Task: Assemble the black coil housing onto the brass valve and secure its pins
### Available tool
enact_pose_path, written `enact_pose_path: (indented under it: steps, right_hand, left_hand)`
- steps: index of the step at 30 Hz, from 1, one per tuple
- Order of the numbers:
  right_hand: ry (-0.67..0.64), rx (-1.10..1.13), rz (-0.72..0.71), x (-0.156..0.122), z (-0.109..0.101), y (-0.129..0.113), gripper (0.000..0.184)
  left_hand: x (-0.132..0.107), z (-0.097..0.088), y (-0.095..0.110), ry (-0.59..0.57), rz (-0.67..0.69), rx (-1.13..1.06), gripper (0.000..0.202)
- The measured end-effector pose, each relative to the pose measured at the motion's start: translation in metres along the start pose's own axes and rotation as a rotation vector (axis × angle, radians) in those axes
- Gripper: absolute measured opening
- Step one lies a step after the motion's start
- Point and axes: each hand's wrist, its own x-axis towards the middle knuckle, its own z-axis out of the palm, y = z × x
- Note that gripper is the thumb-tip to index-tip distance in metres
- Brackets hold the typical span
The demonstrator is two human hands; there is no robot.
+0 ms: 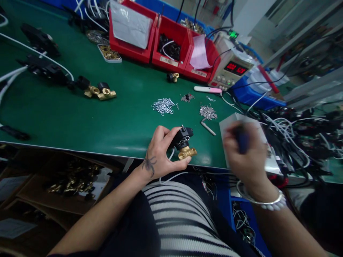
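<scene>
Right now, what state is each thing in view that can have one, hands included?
left hand: closed around the valve
valve: held above the table edge
right hand: blurred, gripping a dark blue tool
power supply: on, red digits lit
red bins: open-topped

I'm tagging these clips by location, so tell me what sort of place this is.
Probably a factory assembly bench: red plastic parts bins on a green work mat, heaps of small metal pins, a bench power supply with red digits.
</scene>
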Motion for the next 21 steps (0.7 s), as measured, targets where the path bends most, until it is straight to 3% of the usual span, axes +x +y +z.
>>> enact_pose_path:
  steps: [1,3,7,8,11,12,13,16,17,18,20,21]
  right_hand:
    - [-0.086,0.011,-0.025,0.0002,0.0022,-0.0005,0.027]
    - [-0.093,0.011,-0.047,-0.0003,0.0061,-0.0011,0.018]
    - [0.398,0.058,0.044,-0.0045,0.0111,0.0009,0.013]
    - [0.387,0.066,0.038,-0.0054,0.0119,0.0020,0.014]
    - [-0.050,0.009,-0.084,-0.0056,0.0111,0.0047,0.020]
    - [-0.111,-0.016,-0.094,-0.0051,0.0098,0.0047,0.020]
    - [-0.051,-0.026,-0.072,-0.0045,0.0085,0.0041,0.019]
    - [0.399,0.021,0.039,-0.0033,0.0065,0.0001,0.015]
    - [0.410,0.040,0.033,-0.0030,0.0067,-0.0012,0.015]
    - [0.316,0.046,-0.001,-0.0027,0.0069,-0.0023,0.014]
    - [-0.033,0.010,-0.096,-0.0023,0.0068,-0.0036,0.015]
    - [-0.134,-0.012,-0.111,-0.0022,0.0064,-0.0039,0.014]
  left_hand:
    - [0.0002,-0.0002,0.0004,-0.003,-0.007,0.001,0.067]
    - [0.0005,-0.0008,0.0013,-0.014,-0.019,-0.001,0.066]
    - [0.0007,-0.0011,0.0016,-0.012,-0.011,-0.011,0.066]
    - [0.0008,-0.0010,0.0016,-0.010,-0.011,-0.011,0.067]
    - [0.0009,-0.0004,0.0015,-0.017,-0.028,-0.016,0.067]
    - [0.0010,-0.0002,0.0016,-0.021,-0.031,-0.019,0.067]
    - [0.0010,-0.0001,0.0016,-0.023,-0.029,-0.022,0.066]
    - [0.0010,-0.0002,0.0017,-0.022,-0.015,-0.022,0.066]
    - [0.0010,-0.0004,0.0018,-0.023,-0.018,-0.019,0.066]
    - [0.0011,-0.0006,0.0020,-0.025,-0.024,-0.016,0.066]
    - [0.0017,-0.0011,0.0027,-0.031,-0.038,-0.012,0.066]
    - [0.0020,-0.0013,0.0030,-0.034,-0.040,-0.013,0.066]
